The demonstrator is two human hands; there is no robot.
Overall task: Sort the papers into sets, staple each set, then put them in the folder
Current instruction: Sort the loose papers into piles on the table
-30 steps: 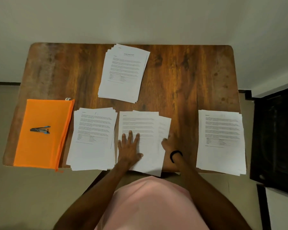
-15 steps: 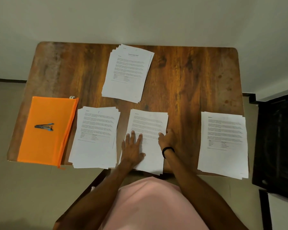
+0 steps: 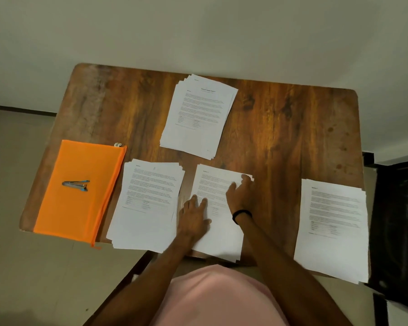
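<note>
Several stacks of printed white paper lie on the wooden table [image 3: 280, 128]: a far stack [image 3: 199, 116], a near-left stack [image 3: 147, 203], a near-middle stack [image 3: 218, 231] and a near-right stack [image 3: 332, 229]. My left hand [image 3: 193, 217] rests flat on the middle stack's left edge, fingers spread. My right hand [image 3: 242, 192] lies on the same stack's upper right part, fingers curled at the corner; whether it pinches a sheet I cannot tell. An orange zip folder [image 3: 80, 191] lies at the table's left, with a small stapler [image 3: 77, 184] on top of it.
The near stacks and the folder overhang the table's front edge. A dark cabinet [image 3: 398, 231] stands right of the table. A pale wall runs behind it.
My right hand has slid up from the middle stack's right edge to its upper right corner. The loose sheets that stuck out there are now squared. The left hand stayed put.
</note>
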